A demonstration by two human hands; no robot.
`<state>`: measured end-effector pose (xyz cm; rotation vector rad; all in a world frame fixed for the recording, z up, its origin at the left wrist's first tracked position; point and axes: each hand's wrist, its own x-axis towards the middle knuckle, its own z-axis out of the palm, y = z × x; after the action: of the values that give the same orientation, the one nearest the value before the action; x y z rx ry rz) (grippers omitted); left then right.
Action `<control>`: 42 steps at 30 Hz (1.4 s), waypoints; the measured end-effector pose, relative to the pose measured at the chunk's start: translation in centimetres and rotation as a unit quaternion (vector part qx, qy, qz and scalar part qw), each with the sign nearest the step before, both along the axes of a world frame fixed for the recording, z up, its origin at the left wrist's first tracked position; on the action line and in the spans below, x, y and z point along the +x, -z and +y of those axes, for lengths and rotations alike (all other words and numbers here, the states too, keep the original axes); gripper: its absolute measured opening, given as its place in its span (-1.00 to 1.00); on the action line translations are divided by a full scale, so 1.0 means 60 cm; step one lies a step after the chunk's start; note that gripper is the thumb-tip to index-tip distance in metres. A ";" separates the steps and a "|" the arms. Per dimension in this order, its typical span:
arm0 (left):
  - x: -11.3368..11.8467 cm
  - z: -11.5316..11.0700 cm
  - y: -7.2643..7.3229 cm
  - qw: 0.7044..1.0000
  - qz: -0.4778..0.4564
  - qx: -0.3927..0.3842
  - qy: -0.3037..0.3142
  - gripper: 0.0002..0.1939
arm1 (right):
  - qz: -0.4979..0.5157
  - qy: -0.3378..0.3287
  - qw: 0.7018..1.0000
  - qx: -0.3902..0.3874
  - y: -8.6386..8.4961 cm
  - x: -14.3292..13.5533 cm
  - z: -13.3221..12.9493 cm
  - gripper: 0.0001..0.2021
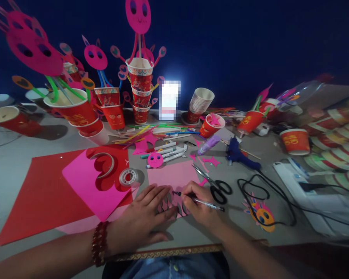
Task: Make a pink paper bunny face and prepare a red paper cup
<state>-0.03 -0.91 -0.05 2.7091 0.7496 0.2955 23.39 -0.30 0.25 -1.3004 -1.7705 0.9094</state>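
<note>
My right hand grips a slim pen with a black tip and end. The tip meets a light pink sheet of paper, where several dark curved shapes are drawn near its lower edge. Flat on the same paper lies my left hand, fingers stretched out, partly covering the drawn shapes. Black-handled scissors rest just right of the paper, blades pointing up and left. Left of it are a roll of clear tape and a bright pink sheet with rounded cutouts, on a red sheet.
Behind the paper lie several markers and a purple glue stick. A blue glue gun trails a black cord at right. Decorated paper cups stand stacked at the back, near a lit, blurred screen.
</note>
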 end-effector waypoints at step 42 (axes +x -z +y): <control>0.000 0.000 -0.004 1.000 0.001 -0.006 -0.003 -0.27 | -0.003 -0.004 1.000 0.016 -0.002 0.001 -0.001 -0.82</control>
<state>-0.01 -0.88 0.17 2.6976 0.7568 0.2896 23.43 -0.38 0.38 -1.2791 -1.7890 0.8791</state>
